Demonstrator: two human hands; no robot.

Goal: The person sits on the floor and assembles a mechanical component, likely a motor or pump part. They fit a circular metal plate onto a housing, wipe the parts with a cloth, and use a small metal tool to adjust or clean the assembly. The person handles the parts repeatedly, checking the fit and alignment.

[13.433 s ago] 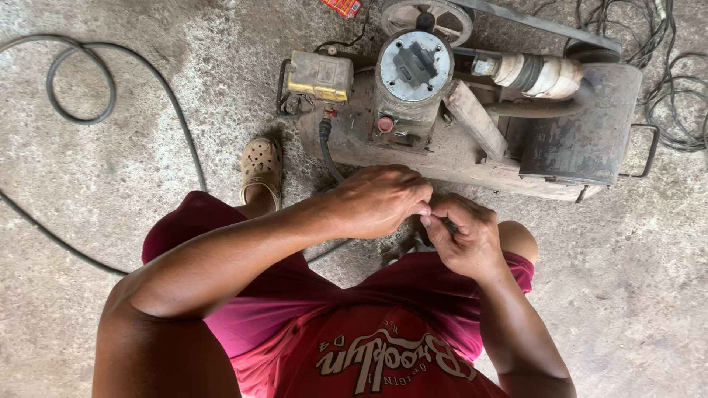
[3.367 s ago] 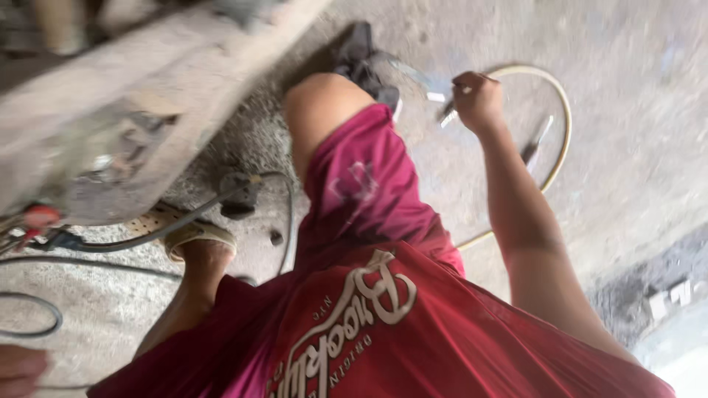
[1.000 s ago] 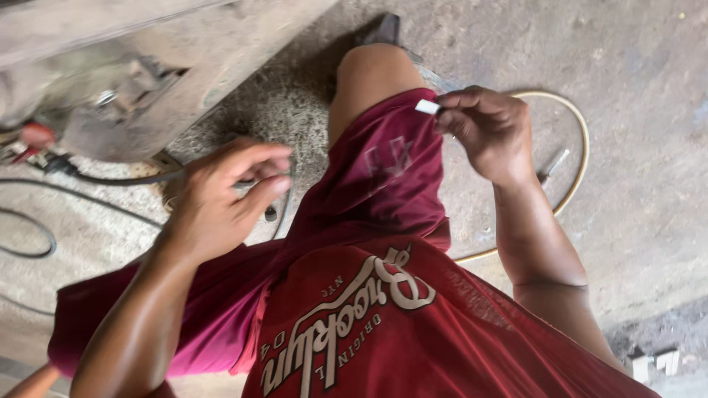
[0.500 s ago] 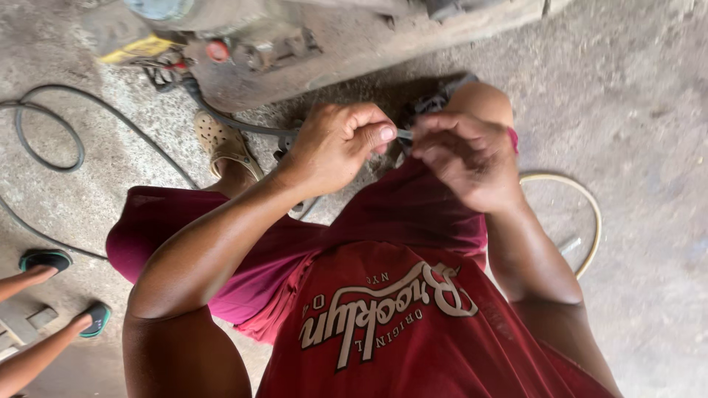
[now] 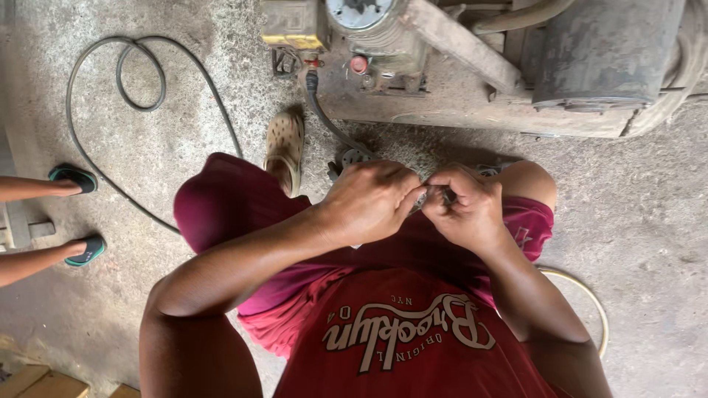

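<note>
My left hand (image 5: pixel 372 199) and my right hand (image 5: pixel 464 206) meet in front of me, above my lap in red shorts. Their fingertips pinch a small metal part (image 5: pixel 426 197) between them; most of it is hidden by the fingers, so its shape is unclear. Both hands hover just in front of a dusty grey machine (image 5: pixel 472 66) that sits on the concrete floor. My foot in a tan clog (image 5: pixel 285 147) rests on the floor to the left of the hands.
A black cable (image 5: pixel 136 81) loops over the concrete at upper left. A light hose (image 5: pixel 586 295) curves on the floor by my right arm. Another person's feet in teal sandals (image 5: pixel 74 177) stand at the left edge. Wooden pieces (image 5: pixel 37 382) lie at bottom left.
The view has swung back to face the machine. My right hand came in from the hose side holding a small piece, and both hands have joined on it at my lap.
</note>
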